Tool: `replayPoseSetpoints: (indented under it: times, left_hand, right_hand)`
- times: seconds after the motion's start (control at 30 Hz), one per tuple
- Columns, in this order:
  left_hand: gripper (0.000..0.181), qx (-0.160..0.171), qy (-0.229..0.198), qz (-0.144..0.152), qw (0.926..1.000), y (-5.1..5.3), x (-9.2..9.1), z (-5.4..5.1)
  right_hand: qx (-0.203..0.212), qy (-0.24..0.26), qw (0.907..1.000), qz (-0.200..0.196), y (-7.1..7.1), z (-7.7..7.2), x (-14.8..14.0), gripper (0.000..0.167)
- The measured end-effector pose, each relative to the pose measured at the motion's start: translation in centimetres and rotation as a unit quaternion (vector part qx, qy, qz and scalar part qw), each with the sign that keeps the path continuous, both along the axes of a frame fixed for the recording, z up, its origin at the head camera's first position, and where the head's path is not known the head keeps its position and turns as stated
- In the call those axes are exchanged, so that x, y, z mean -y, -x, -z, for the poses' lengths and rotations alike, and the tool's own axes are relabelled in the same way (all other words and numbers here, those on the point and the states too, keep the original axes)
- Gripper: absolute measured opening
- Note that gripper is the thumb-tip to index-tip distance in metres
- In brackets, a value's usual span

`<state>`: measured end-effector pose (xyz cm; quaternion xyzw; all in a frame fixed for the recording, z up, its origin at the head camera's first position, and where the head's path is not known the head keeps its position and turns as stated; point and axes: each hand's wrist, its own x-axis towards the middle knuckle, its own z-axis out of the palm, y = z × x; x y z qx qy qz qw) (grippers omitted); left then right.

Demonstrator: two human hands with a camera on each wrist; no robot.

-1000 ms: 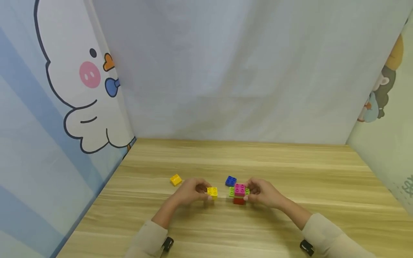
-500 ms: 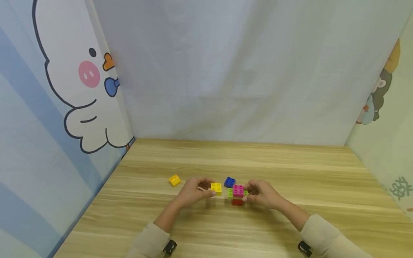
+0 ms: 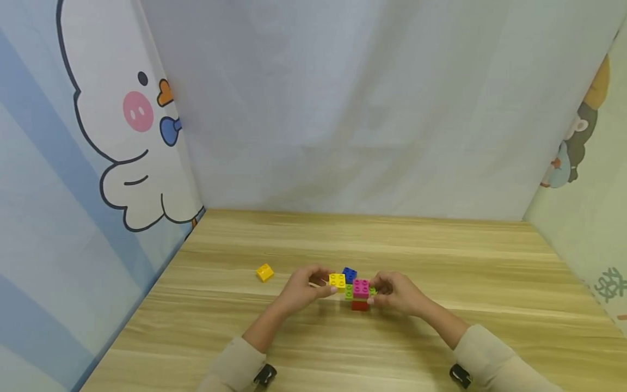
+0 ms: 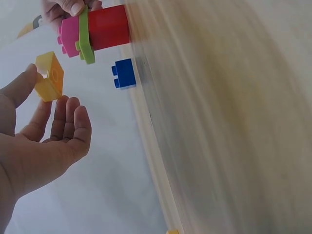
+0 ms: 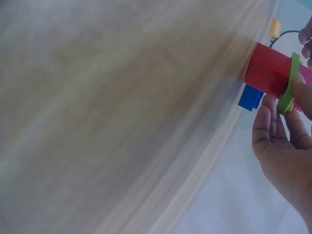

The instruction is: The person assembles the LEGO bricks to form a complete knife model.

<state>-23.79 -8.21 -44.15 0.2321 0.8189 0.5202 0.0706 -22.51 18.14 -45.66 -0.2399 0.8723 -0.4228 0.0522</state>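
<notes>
— You have the yellow two-by-two brick (image 3: 337, 282) up off the table (image 3: 441, 245), right?
— You do: your left hand (image 3: 302, 289) pinches it between thumb and forefinger, its other fingers loosely bent around nothing. The brick hangs just left of the pink two-by-two brick (image 3: 361, 286), a small gap between them.
— What sits under your pink one?
— The light-green plate (image 3: 349, 292), jutting out at both sides, then the red brick (image 3: 360, 306), standing on the table. Your right hand (image 3: 399, 294) pinches the plate's right end between thumb and forefinger, its other fingers loose near the red brick.
— Your room to move?
— The blue brick (image 3: 350, 274) stands just behind the plate; the amber-yellow piece (image 3: 265, 273) lies well apart, beyond your left hand. Past them, wood grain runs to the far edge at the white curtain (image 3: 343, 109). Both side edges lie well outside your hands.
— And your arms?
— They slant inward from the near side, hands facing each other, beige sleeves (image 3: 235, 362) ending short of the wrists.
</notes>
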Motion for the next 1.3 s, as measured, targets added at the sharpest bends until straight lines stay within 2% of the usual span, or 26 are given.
replayPoseSetpoints:
  times: [0.13, 0.33, 0.6, 0.63, 0.73, 0.8, 0.87, 0.97, 1.0, 1.07, 1.2, 1.3]
  left_hand:
    - [0.034, 0.007, -0.012, -0.01, 0.9999, 0.2, -0.5, 0.4]
    - [0.033, -0.002, -0.021, -0.026, 0.9995, 0.2, -1.1, 0.6]
    - [0.034, 0.012, -0.041, -0.018, 0.9989, 0.2, -1.9, 0.7]
    - [0.034, 0.013, -0.042, -0.018, 0.9989, 0.1, -2.0, 0.6]
    - [0.032, 0.01, -0.044, -0.014, 0.9989, -0.8, -2.3, -1.0]
    - [0.031, 0.012, -0.048, -0.012, 0.9987, -0.7, -2.5, -1.0]
    - [0.031, 0.013, -0.051, -0.01, 0.9985, -0.5, -2.7, -0.8]
    - [0.032, 0.023, -0.058, -0.011, 0.998, 0.5, -2.9, 0.8]
    - [0.032, 0.025, -0.059, -0.011, 0.9979, 0.5, -3.0, 0.8]
    - [0.032, 0.028, -0.065, -0.008, 0.9974, 0.3, -3.2, 0.5]
    - [0.031, 0.032, -0.077, -0.002, 0.9965, -0.7, -3.5, -1.0]
    - [0.031, 0.031, -0.081, -0.003, 0.9962, -1.3, -3.6, -1.8]
  right_hand:
    - [-0.007, 0.007, 1.0, -0.002, 0.2, 0.2, 0.1, 0.023]
    - [0.002, 0.013, 0.9999, 0.001, 0.6, 0.5, 0.3, 0.022]
    - [0.021, 0.031, 0.9993, -0.005, 0.9, 0.6, 0.0, 0.025]
    - [0.024, 0.034, 0.9991, -0.006, 0.9, 0.6, 0.0, 0.026]
    - [0.032, 0.041, 0.9986, -0.009, 1.1, 0.5, -0.1, 0.026]
    - [0.036, 0.042, 0.9984, -0.012, 1.2, 0.5, -0.1, 0.026]
    - [0.038, 0.04, 0.9984, -0.014, 1.2, 0.4, -0.2, 0.026]
    - [0.04, 0.037, 0.9984, -0.015, 1.2, 0.4, -0.2, 0.026]
    - [0.041, 0.036, 0.9984, -0.015, 1.1, 0.4, -0.2, 0.026]
    - [0.043, 0.036, 0.9983, -0.013, 1.1, 0.4, -0.1, 0.026]
    - [0.044, 0.039, 0.9981, -0.015, 1.1, 0.4, -0.1, 0.027]
    - [0.041, 0.041, 0.9982, -0.018, 1.2, 0.4, -0.1, 0.028]
